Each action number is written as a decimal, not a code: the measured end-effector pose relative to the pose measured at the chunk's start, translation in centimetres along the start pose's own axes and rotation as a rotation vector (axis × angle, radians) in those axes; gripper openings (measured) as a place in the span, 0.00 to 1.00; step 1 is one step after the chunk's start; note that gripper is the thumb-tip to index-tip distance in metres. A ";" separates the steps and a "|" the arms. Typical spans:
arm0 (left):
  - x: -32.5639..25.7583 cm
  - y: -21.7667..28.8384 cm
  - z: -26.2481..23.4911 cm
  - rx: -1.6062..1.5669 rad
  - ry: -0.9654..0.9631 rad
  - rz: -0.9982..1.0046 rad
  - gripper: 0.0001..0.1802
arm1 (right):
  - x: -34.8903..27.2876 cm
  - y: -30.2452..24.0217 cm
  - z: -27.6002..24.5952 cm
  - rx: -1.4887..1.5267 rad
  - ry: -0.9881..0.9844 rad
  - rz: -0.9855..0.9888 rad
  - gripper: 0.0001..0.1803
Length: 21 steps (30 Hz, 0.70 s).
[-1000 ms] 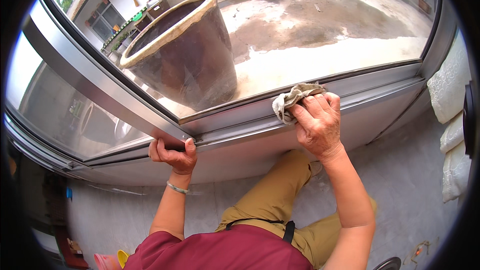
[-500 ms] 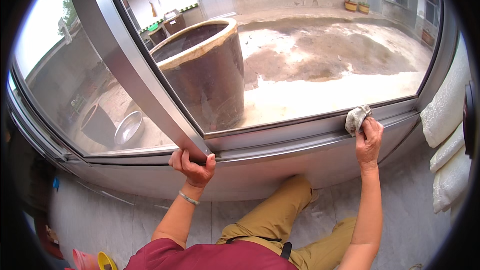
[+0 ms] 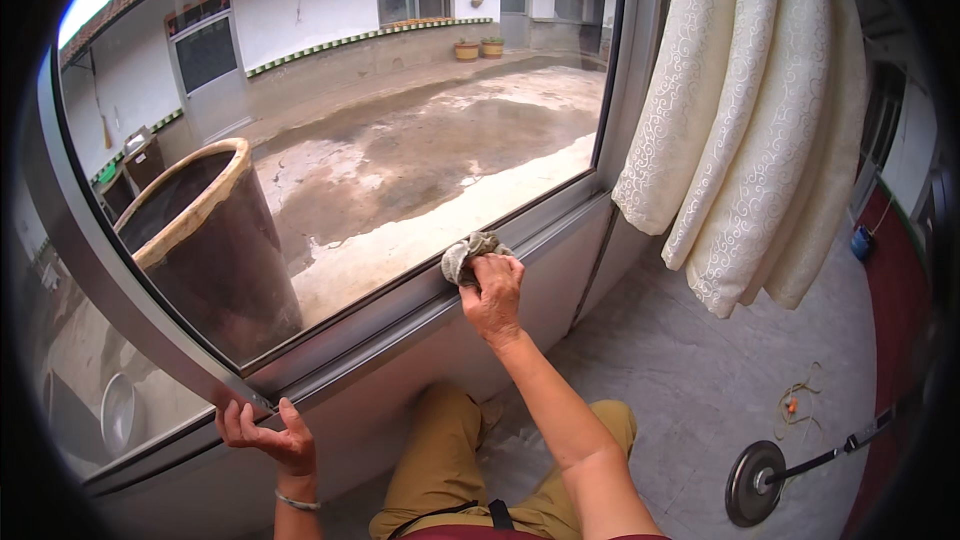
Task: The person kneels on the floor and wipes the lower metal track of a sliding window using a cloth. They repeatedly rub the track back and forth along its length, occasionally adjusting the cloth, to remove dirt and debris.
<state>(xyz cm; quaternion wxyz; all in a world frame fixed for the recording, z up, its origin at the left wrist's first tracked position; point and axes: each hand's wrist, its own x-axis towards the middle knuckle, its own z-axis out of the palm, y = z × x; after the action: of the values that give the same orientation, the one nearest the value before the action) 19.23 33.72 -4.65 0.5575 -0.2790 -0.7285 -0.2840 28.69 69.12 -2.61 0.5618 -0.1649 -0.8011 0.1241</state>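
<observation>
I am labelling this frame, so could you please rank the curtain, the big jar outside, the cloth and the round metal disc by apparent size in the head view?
1. curtain
2. jar
3. disc, cloth: alike

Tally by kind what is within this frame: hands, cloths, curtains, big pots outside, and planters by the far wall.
Hands: 2, the left hand on the window frame, the right hand pressing a cloth
Cloth: 1
Curtain: 1
Large brown pot: 1
Planters: 2
Total: 7
</observation>
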 end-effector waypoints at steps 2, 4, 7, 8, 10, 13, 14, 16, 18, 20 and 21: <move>0.5 0.9 0.5 0.076 -0.007 -0.045 0.23 | -0.4 -1.4 -0.1 0.021 -0.023 -0.013 0.11; 1.1 1.5 1.0 -0.073 0.041 -0.057 0.21 | -1.5 -3.2 0.6 0.034 -0.023 -0.045 0.12; 1.6 1.8 1.2 -0.081 0.033 0.238 0.18 | -2.5 -6.7 1.5 0.093 -0.033 -0.082 0.12; 1.7 2.0 1.3 -0.111 0.015 0.371 0.18 | -2.9 -7.8 1.7 0.100 -0.028 -0.088 0.11; 2.5 3.0 2.6 -0.408 -0.204 0.481 0.15 | -3.6 -9.2 2.5 0.104 -0.061 -0.083 0.11; 4.9 4.5 5.2 -0.412 -0.448 0.420 0.21 | -3.3 -9.4 2.3 0.225 -0.126 0.049 0.10; 5.4 5.0 5.6 -0.347 -0.513 0.364 0.24 | -2.9 -9.0 2.0 0.307 -0.160 0.108 0.08; 5.1 5.4 5.3 -0.234 -0.567 0.400 0.30 | -2.2 -7.8 1.4 0.890 -0.145 0.530 0.07; 5.1 5.6 4.9 -0.195 -0.595 0.472 0.32 | -1.3 -6.7 0.5 1.230 0.044 0.753 0.09; 5.6 5.7 4.5 -0.199 -0.657 0.484 0.34 | 0.3 -5.3 -1.1 1.297 0.378 0.793 0.11; 6.1 6.0 4.3 -0.199 -0.700 0.491 0.34 | 1.2 -3.6 -1.8 1.181 0.501 0.808 0.12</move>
<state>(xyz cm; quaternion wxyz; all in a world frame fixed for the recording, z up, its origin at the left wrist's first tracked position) 19.37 41.44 0.92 0.2983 -0.5755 -0.7548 -0.1004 29.59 66.36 0.42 0.6328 -0.1404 -0.3271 0.6876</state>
